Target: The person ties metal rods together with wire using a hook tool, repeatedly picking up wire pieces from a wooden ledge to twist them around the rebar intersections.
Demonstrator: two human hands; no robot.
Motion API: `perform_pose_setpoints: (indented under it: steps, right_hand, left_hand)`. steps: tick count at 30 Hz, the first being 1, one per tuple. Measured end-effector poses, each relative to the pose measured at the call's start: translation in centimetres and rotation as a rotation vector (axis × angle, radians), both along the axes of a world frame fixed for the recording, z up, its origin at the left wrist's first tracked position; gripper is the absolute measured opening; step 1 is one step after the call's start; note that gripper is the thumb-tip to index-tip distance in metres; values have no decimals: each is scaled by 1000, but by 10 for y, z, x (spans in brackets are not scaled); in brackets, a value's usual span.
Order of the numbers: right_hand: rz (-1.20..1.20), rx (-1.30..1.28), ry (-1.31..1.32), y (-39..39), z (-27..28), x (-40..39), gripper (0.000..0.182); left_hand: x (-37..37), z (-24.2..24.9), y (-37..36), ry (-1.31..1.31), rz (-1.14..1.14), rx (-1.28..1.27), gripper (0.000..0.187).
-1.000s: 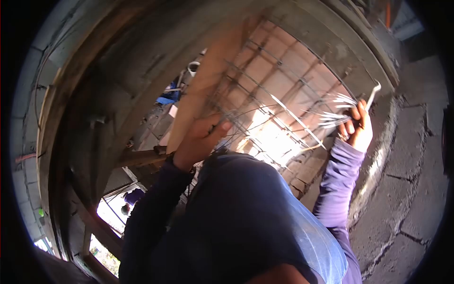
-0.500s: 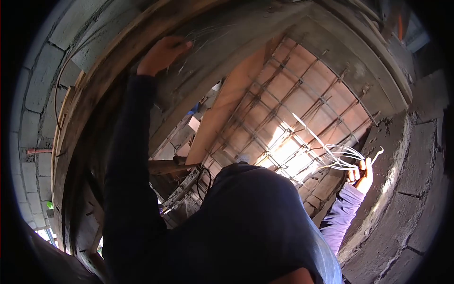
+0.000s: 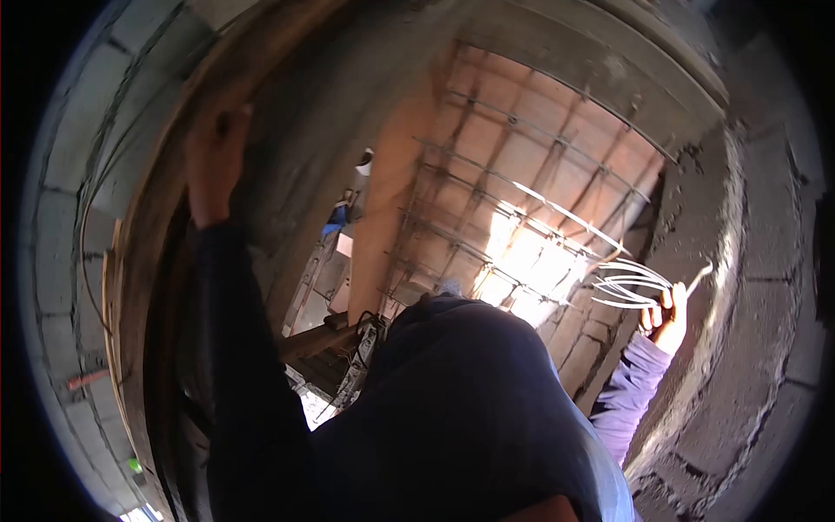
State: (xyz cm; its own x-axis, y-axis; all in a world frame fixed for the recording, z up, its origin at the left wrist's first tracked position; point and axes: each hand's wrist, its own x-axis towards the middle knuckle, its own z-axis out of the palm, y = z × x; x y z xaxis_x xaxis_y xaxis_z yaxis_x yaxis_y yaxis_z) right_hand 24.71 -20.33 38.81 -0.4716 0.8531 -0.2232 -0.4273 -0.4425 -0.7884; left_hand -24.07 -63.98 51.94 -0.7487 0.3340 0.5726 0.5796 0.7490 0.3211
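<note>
Head view: R hand [image 3: 665, 317], at right, is curled round bent tie wires [image 3: 633, 283] & a hooked rod [image 3: 698, 277], just right of the rebar grid [image 3: 513, 119]. L hand [image 3: 216, 165], far left by a timber beam [image 3: 150, 217], is blurred, fingers part-bent; can't tell if it grips anything. Risks: splayed wire ends could snag on rebar; rod might slip if the shared grip loosens.

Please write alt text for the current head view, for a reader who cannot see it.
A person's right hand holds pale wires and a thin hooked rod near a rebar grid. The left hand, blurred, is raised near a wooden beam; a block wall stands at right.
</note>
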Motion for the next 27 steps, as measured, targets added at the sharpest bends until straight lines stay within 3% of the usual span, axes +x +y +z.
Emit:
perform_pose_setpoints:
  steps: [1, 3, 4, 6, 7, 9, 10, 11, 13, 14, 16, 18, 21, 23, 25, 27]
  right_hand:
    - [0, 19, -47, -11, 13, -8, 6]
    - [43, 146, -372, -37, 42, -28, 13]
    - [72, 298, -536, -49, 51, -36, 19]
    - [277, 639, -628, -68, 63, -46, 20]
    - [412, 774, -699, -79, 72, -54, 19]
    - [481, 941, -595, -101, 69, -75, 11]
    - [596, 867, -570, -109, 77, -83, 12]
    - [712, 788, -538, -116, 85, -89, 14]
    - [754, 907, -419, -127, 80, -100, 16]
    - [750, 999, -534, -135, 66, -100, 19]
    - [744, 1018, -519, -141, 62, -104, 19]
    - [707, 1092, -519, -144, 58, -104, 19]
    - [511, 1083, -514, -148, 43, -106, 19]
    - [504, 1021, -579, -146, 44, -104, 21]
    - [502, 962, -636, -146, 43, -105, 23]
    - [525, 874, -497, -146, 35, -106, 25]
  left_hand:
    - [9, 3, 8, -64, -144, 229, 42]
    - [57, 8, 45, -583, -331, 693, 40]
    - [82, -2, 70, -637, -400, 687, 40]
    - [139, -19, 114, -881, -322, 703, 39]
    - [157, -32, 128, -1004, -400, 688, 41]
    - [182, -67, 148, -1224, -538, 666, 43]
    - [190, -87, 154, -1328, -598, 664, 43]
    - [201, -101, 161, -1344, -621, 648, 43]
    - [224, -119, 171, -1420, -771, 764, 40]
    - [230, -121, 171, -1430, -782, 755, 40]
    - [236, -122, 171, -1456, -902, 610, 36]
    - [239, -124, 169, -1509, -930, 637, 35]
    - [242, -140, 167, -1517, -876, 686, 38]
    - [240, -134, 167, -1746, -1095, 725, 41]
    - [239, -140, 165, -1747, -1125, 692, 45]
    - [240, -138, 163, -1748, -1153, 659, 49]
